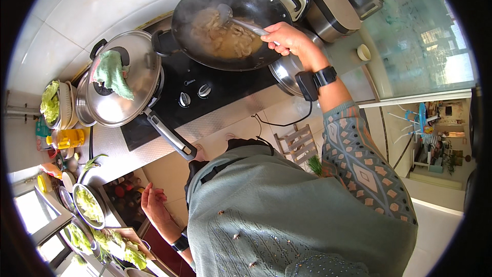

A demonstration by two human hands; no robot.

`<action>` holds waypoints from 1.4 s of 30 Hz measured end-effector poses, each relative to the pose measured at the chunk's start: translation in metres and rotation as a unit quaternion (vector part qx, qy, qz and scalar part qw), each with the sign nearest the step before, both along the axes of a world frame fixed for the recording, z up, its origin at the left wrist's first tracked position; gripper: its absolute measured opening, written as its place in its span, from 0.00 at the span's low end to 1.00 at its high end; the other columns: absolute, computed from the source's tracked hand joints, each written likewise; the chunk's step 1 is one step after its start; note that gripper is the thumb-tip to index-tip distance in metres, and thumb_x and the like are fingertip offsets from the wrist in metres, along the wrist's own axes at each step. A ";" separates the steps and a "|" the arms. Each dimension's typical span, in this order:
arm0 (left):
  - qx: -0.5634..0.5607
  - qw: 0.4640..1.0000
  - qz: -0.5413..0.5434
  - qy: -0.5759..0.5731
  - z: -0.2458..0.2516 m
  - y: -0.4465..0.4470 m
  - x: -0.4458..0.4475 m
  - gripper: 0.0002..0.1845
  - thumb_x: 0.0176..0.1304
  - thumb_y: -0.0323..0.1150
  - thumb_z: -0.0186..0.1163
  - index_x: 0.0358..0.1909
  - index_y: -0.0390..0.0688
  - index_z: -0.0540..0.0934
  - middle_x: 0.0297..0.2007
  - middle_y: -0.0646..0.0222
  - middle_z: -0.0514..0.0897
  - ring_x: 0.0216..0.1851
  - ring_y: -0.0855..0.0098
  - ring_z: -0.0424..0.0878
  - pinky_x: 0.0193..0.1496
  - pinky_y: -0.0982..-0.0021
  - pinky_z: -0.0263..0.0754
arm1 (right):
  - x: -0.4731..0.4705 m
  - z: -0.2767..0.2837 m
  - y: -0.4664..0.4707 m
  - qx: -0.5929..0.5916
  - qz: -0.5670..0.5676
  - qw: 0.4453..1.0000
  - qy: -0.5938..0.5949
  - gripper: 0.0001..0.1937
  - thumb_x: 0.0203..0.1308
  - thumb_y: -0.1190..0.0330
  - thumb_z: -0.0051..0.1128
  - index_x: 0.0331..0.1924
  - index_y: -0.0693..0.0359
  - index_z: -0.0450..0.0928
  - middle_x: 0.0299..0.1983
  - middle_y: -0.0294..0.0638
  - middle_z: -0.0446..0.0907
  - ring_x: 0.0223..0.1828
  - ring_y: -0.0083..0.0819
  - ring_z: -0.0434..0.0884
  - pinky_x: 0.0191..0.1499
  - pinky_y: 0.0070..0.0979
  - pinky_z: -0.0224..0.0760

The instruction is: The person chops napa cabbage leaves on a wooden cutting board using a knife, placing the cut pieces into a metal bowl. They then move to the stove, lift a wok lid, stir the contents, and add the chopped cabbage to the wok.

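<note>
My right hand (pixel 285 38) grips the grey handle of a cooking ladle (pixel 251 27). The ladle's head rests among pieces of food in brownish liquid (pixel 230 40), which look like sliced meat. They lie in a large black wok (pixel 265 5), and steam rises from it. The wok stands on a black Midea gas hob (pixel 169 80). Empty and loosely curled, my left hand (pixel 153 202) hangs beside the counter at lower left. A wide lidded pan (pixel 115 111) occupies the hob's left side, a green cloth (pixel 111 71) draped over its lid knob.
The pan's long handle (pixel 173 136) juts over the counter edge towards me. A steel lid (pixel 286 73) lies right of the wok, near a rice cooker (pixel 334 9). Left are an oil bottle (pixel 69 138), a bowl of lettuce (pixel 88 204) and a cutting board (pixel 134 234). A wooden stool (pixel 298 144) stands behind.
</note>
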State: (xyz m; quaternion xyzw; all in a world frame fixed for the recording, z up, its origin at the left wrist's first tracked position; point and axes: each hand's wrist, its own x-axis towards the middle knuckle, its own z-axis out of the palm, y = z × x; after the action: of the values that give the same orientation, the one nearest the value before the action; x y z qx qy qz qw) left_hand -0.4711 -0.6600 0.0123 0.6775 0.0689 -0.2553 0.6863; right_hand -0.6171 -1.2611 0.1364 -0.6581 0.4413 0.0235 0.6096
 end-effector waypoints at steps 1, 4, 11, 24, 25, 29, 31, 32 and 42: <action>-0.002 1.000 0.001 0.001 -0.001 0.001 0.000 0.15 0.73 0.32 0.58 0.54 0.33 0.80 0.30 0.63 0.86 0.23 0.78 0.78 0.28 0.79 0.71 | 0.000 0.005 0.010 -0.014 0.008 1.000 0.002 0.06 0.69 0.67 0.58 0.39 0.59 0.76 0.22 0.31 0.70 0.12 0.14 0.59 0.14 0.18 0.46; 0.002 1.000 0.002 0.004 -0.004 0.000 -0.004 0.15 0.73 0.32 0.59 0.55 0.33 0.79 0.30 0.63 0.86 0.23 0.78 0.78 0.27 0.79 0.72 | -0.002 0.015 0.033 -0.071 0.064 0.995 0.019 0.06 0.69 0.67 0.58 0.38 0.60 0.78 0.22 0.32 0.71 0.13 0.15 0.62 0.14 0.20 0.50; 0.018 1.000 -0.003 -0.002 -0.002 -0.008 -0.008 0.14 0.73 0.32 0.58 0.53 0.33 0.80 0.30 0.63 0.85 0.23 0.79 0.76 0.29 0.78 0.69 | -0.007 0.006 0.061 -0.456 0.223 0.850 0.139 0.10 0.63 0.69 0.53 0.43 0.60 0.82 0.39 0.50 0.86 0.41 0.51 0.85 0.43 0.45 0.77; 0.029 0.999 -0.012 0.010 -0.002 -0.022 -0.019 0.15 0.74 0.32 0.56 0.55 0.33 0.80 0.30 0.64 0.85 0.24 0.78 0.76 0.29 0.79 0.69 | 0.005 0.011 0.023 -0.679 0.230 0.671 0.189 0.15 0.73 0.67 0.45 0.36 0.60 0.85 0.30 0.48 0.85 0.34 0.46 0.86 0.36 0.41 0.78; 0.035 0.999 -0.010 0.005 -0.002 -0.022 -0.020 0.15 0.74 0.33 0.56 0.54 0.34 0.80 0.30 0.64 0.86 0.24 0.78 0.76 0.29 0.79 0.69 | 0.002 0.015 0.025 -0.679 0.245 0.666 0.189 0.15 0.73 0.66 0.45 0.36 0.60 0.85 0.30 0.48 0.85 0.34 0.46 0.86 0.36 0.41 0.78; 0.015 1.000 0.000 0.005 -0.008 -0.024 -0.029 0.14 0.74 0.33 0.58 0.54 0.34 0.80 0.30 0.64 0.86 0.23 0.79 0.77 0.29 0.79 0.69 | -0.039 0.044 0.040 -0.689 0.267 0.651 0.174 0.16 0.72 0.65 0.47 0.34 0.60 0.86 0.28 0.48 0.85 0.34 0.46 0.86 0.36 0.41 0.78; 0.006 1.000 0.000 0.020 -0.013 -0.026 -0.037 0.14 0.74 0.33 0.58 0.53 0.35 0.81 0.30 0.64 0.86 0.23 0.79 0.77 0.29 0.79 0.69 | -0.061 0.062 0.041 -0.692 0.261 0.649 0.180 0.13 0.72 0.66 0.48 0.38 0.58 0.86 0.28 0.48 0.84 0.34 0.47 0.86 0.35 0.42 0.77; 0.003 1.000 0.001 0.027 -0.014 -0.027 -0.041 0.14 0.73 0.33 0.58 0.53 0.35 0.81 0.30 0.64 0.86 0.23 0.79 0.77 0.29 0.79 0.69 | -0.071 0.070 0.040 -0.689 0.258 0.648 0.198 0.12 0.71 0.67 0.49 0.43 0.55 0.87 0.29 0.48 0.84 0.34 0.49 0.85 0.34 0.42 0.76; 0.034 0.999 -0.021 0.002 -0.005 -0.048 -0.044 0.13 0.73 0.31 0.56 0.52 0.34 0.81 0.29 0.64 0.86 0.23 0.79 0.77 0.28 0.79 0.69 | -0.079 0.044 0.045 -0.632 0.271 0.690 0.227 0.15 0.73 0.65 0.47 0.36 0.59 0.87 0.29 0.48 0.85 0.34 0.48 0.86 0.36 0.43 0.78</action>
State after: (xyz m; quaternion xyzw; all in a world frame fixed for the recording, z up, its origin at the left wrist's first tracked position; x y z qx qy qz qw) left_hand -0.5152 -0.7076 0.0071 0.7010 0.0645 -0.2691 0.6573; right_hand -0.6960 -1.2162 0.1807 -0.9532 0.2800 0.0520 -0.1017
